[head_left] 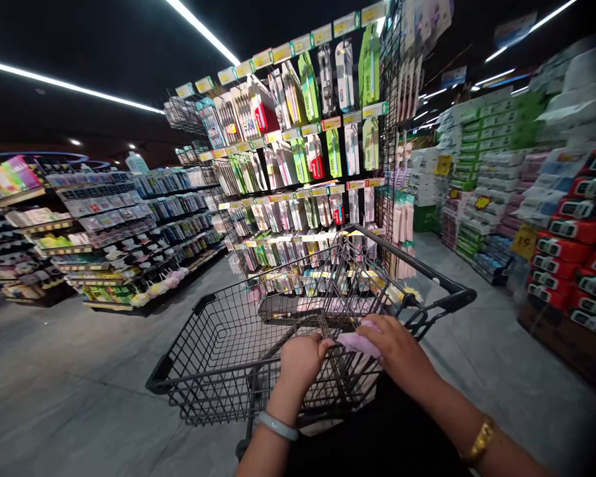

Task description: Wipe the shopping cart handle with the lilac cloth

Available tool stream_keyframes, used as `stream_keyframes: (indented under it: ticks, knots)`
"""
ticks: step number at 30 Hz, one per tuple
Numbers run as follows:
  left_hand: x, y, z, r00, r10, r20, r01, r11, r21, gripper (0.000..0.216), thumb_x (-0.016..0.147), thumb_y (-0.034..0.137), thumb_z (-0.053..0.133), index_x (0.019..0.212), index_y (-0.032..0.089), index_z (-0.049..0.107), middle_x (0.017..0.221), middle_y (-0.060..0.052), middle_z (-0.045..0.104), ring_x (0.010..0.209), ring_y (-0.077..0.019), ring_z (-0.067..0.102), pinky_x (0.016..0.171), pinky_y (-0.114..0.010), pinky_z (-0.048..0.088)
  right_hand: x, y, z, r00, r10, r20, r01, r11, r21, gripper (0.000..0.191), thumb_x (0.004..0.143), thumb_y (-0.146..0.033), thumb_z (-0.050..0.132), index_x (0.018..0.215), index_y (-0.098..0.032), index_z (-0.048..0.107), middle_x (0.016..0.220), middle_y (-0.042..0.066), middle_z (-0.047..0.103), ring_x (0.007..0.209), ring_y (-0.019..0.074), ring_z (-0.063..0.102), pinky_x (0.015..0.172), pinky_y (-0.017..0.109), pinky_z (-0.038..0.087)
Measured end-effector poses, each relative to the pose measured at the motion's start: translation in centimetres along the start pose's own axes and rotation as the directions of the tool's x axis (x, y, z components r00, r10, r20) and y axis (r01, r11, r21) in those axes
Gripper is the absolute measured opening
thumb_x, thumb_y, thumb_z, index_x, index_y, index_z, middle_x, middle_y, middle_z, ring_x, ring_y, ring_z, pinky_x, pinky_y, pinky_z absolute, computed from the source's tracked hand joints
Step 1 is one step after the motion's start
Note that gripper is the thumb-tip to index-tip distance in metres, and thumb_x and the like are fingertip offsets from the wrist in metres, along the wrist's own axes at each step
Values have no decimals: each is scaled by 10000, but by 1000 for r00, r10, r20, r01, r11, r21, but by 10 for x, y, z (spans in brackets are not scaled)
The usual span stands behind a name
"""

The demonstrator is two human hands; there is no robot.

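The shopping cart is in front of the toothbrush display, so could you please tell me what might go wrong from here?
The lavender item in the right hand looks soft and might snag on the wire mesh or slip into the cart.
The pale bangle on the left wrist is near the wires and could knock against them.
If pushed forward, the cart might bump the toothbrush display.

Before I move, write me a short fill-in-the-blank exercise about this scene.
1. The lilac item is held in the ____ hand.
2. The pale bangle is worn on the ____ arm.
3. The shopping cart has a basket of ____ wire.
4. The yellow sign beside the red packs reads ____.

Missing words: right; left; black; 19.
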State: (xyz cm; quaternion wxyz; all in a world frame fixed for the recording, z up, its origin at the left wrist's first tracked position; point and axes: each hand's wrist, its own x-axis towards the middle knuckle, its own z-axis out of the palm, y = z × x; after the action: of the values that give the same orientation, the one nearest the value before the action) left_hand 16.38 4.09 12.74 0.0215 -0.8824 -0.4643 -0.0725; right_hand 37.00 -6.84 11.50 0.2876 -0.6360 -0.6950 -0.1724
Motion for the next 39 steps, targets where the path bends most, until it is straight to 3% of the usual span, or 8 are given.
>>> stream_keyframes:
  ticks: [5,9,12,16,19,23,30,39]
  knots:
    - [-2,2,0,1000,-8,-7,8,1000,-1,751,907,694,74,1246,297,614,842,-91,733,812,-261,689,676,-326,449,18,-22,4,992,125,10,-124,991,-58,328,783,-107,641,1051,-292,685,1127,73,625,988,252,536,838,381,449]
    - [-3,-1,-2,1000,1,2,-1,1000,-9,724,914,689,116,1392,293,489,877,-96,738,834,-265,691,692,-330,456,13,-46,24,994,-34,-104,35,999,9,351,829,-159,645,1140,-320,653,1221,52,605,1102,259,500,922,403,430]
    - [-5,-5,-3,1000,23,12,-22,1000,-17,718,912,695,127,1401,303,476,877,-89,736,836,-265,691,704,-336,464,0,-33,21,988,-101,-121,103,995,12,379,837,-131,624,1158,-331,643,1256,35,591,1170,257,473,965,407,418]
    - [-9,-6,-5,1000,22,15,-22,1000,-23,723,907,703,130,1391,304,490,921,-99,733,868,-274,686,727,-352,475,1,-12,3,997,32,-76,-31,1000,3,403,773,-60,623,1092,-303,663,1208,54,602,1078,249,522,881,376,453]
    - [-6,3,-12,999,6,39,-4,999,-49,690,934,661,158,1406,272,477,913,-102,736,885,-272,683,811,-387,476,10,-22,7,994,70,-83,-74,996,-48,337,763,-100,664,1037,-297,677,1126,58,630,979,252,540,811,373,455]
    - [8,25,-25,991,99,-88,-111,983,-149,665,953,622,215,1431,218,437,965,-97,728,972,-251,657,990,-410,401,15,-46,28,981,15,-193,-26,998,-54,257,785,-104,648,988,-254,694,1126,71,646,1021,262,528,854,398,452]
    - [25,32,-15,988,156,8,-150,960,-238,713,927,671,154,1449,256,410,983,-105,727,926,-281,680,775,-363,491,-5,-11,10,991,-114,-76,120,989,83,551,746,0,526,1188,-314,628,1250,47,583,1129,242,501,936,396,465]
    - [30,29,-13,990,132,56,-117,969,-216,738,919,674,63,1394,290,478,980,-101,739,932,-295,692,781,-400,507,13,-29,31,977,75,-197,-89,994,-63,382,775,-62,581,1109,-235,649,1171,86,623,1053,275,531,881,448,481]
